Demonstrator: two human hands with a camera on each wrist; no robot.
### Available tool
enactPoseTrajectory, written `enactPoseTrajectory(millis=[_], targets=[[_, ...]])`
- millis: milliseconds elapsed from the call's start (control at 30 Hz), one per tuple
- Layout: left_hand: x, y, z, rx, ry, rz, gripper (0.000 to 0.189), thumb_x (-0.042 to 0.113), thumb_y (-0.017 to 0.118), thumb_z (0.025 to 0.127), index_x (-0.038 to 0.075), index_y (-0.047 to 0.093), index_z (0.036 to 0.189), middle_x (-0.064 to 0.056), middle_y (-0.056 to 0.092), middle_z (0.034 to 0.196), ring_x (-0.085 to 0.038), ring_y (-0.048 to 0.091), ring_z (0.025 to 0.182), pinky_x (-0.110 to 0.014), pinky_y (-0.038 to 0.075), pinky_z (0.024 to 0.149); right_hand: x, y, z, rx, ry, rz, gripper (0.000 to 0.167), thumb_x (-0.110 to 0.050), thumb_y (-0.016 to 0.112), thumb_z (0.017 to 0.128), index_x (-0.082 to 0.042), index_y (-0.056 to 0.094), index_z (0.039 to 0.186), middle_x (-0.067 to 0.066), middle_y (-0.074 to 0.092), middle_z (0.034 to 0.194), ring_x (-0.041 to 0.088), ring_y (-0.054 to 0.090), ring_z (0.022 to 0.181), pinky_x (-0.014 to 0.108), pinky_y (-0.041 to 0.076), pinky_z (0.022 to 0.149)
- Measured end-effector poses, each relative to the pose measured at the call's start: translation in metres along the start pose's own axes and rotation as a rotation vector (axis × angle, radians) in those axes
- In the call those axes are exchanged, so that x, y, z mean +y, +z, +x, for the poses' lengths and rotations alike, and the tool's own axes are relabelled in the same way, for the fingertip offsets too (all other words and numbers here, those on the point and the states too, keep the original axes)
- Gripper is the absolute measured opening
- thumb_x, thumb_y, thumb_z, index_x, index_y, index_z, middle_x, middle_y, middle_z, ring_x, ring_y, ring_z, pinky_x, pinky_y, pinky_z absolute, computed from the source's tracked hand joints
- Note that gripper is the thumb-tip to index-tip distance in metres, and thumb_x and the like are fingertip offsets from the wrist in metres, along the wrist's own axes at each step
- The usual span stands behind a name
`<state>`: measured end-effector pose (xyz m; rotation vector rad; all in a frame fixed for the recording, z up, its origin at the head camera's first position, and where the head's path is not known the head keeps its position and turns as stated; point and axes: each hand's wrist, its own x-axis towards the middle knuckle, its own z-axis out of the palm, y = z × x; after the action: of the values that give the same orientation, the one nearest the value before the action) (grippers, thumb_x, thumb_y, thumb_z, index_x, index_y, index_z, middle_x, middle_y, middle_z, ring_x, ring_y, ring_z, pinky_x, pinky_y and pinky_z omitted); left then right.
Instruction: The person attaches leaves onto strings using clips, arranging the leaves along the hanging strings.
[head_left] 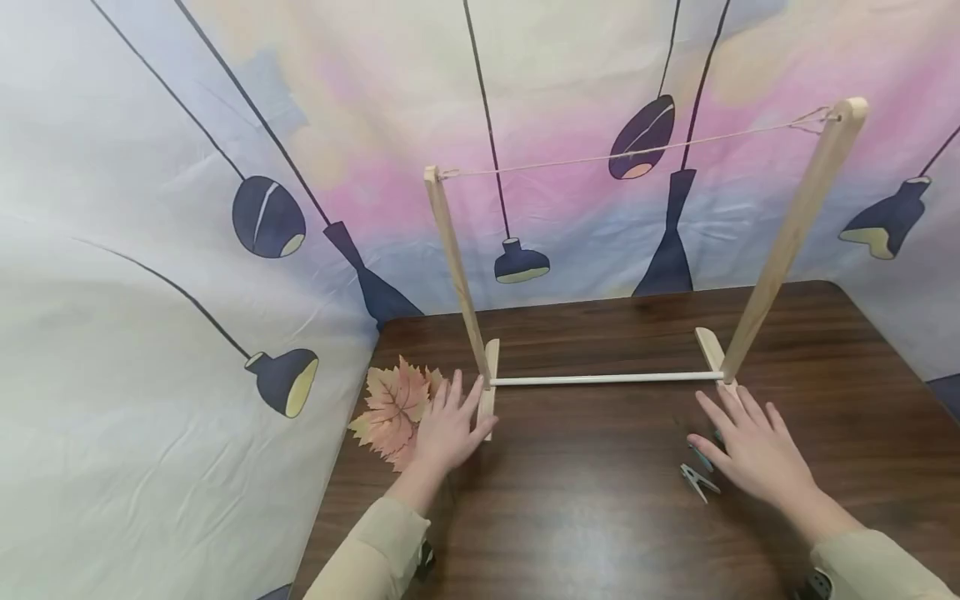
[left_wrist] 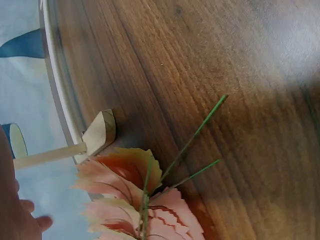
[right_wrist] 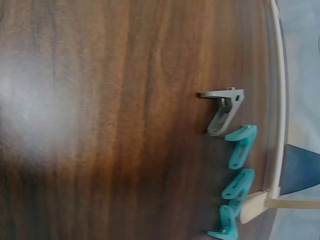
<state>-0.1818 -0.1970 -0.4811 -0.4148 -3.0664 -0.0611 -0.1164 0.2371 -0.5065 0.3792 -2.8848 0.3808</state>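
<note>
A small wooden rack point(head_left: 783, 242) stands on the table, two posts on flat feet, a white rod point(head_left: 600, 379) low between them and a string point(head_left: 600, 158) tied across the top. My left hand point(head_left: 447, 429) has its fingers spread beside the left foot point(head_left: 486, 412), partly over the artificial maple leaves point(head_left: 393, 408). Green stems point(left_wrist: 200, 131) of the leaves show in the left wrist view. By the right foot, my right hand point(head_left: 761, 450) is spread above the clothespins, partly hiding them. A grey clothespin point(right_wrist: 224, 110) and several teal clothespins point(right_wrist: 241, 145) lie in a row.
The dark wood-grain table point(head_left: 570, 517) has rounded corners. Behind and left of it hangs a cloth backdrop point(head_left: 150, 333) printed with lamps, close to the table's far edge.
</note>
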Motion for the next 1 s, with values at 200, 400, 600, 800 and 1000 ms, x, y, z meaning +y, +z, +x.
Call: enactPoseTrajectory(millis=[200, 400, 600, 800, 1000], targets=[[-0.005, 0.009, -0.007, 0.023, -0.018, -0.044, 0.072, 0.059, 0.042, 0.091, 0.021, 0.023, 0.15, -0.017, 0.024, 0.151, -0.036, 0.033, 0.131, -0.052, 0.039, 0.094, 0.001, 0.009, -0.002, -0.02, 0.016, 0.034, 0.066, -0.051, 0.05, 0.092, -0.005, 0.041, 0.139, 0.026, 0.034, 0.142, 0.044, 0.023, 0.134, 0.065, 0.017, 0.098], [-0.014, 0.013, -0.008, 0.067, -0.038, -0.14, 0.078, 0.054, 0.047, 0.092, 0.007, 0.022, 0.148, -0.02, 0.03, 0.148, -0.04, 0.043, 0.122, -0.052, 0.038, 0.095, 0.001, 0.014, -0.005, -0.026, 0.046, 0.052, 0.065, -0.048, 0.052, 0.092, -0.003, 0.042, 0.137, 0.027, 0.037, 0.139, 0.046, 0.025, 0.131, 0.065, 0.018, 0.098], [-0.029, 0.015, -0.011, 0.124, -0.068, -0.223, 0.079, 0.046, 0.055, 0.09, -0.001, 0.024, 0.146, -0.019, 0.038, 0.144, -0.04, 0.046, 0.12, -0.052, 0.038, 0.094, 0.0, 0.018, -0.01, -0.009, 0.056, 0.046, 0.064, -0.047, 0.055, 0.09, 0.0, 0.046, 0.133, 0.028, 0.041, 0.135, 0.049, 0.032, 0.124, 0.066, 0.024, 0.094], [-0.046, 0.02, -0.017, 0.153, -0.137, -0.268, 0.075, 0.043, 0.055, 0.091, -0.004, 0.028, 0.144, -0.021, 0.039, 0.142, -0.039, 0.046, 0.121, -0.051, 0.037, 0.097, -0.001, 0.022, -0.015, 0.005, 0.065, 0.058, 0.065, -0.048, 0.056, 0.09, 0.001, 0.047, 0.131, 0.027, 0.045, 0.13, 0.049, 0.036, 0.119, 0.066, 0.028, 0.089], [-0.057, 0.03, -0.025, 0.211, -0.173, -0.316, 0.067, 0.036, 0.059, 0.09, -0.002, 0.037, 0.14, -0.02, 0.045, 0.138, -0.039, 0.045, 0.122, -0.052, 0.034, 0.099, -0.001, 0.026, -0.018, 0.028, 0.059, 0.06, 0.066, -0.048, 0.059, 0.087, 0.002, 0.048, 0.13, 0.025, 0.049, 0.125, 0.046, 0.04, 0.116, 0.069, 0.031, 0.085]])
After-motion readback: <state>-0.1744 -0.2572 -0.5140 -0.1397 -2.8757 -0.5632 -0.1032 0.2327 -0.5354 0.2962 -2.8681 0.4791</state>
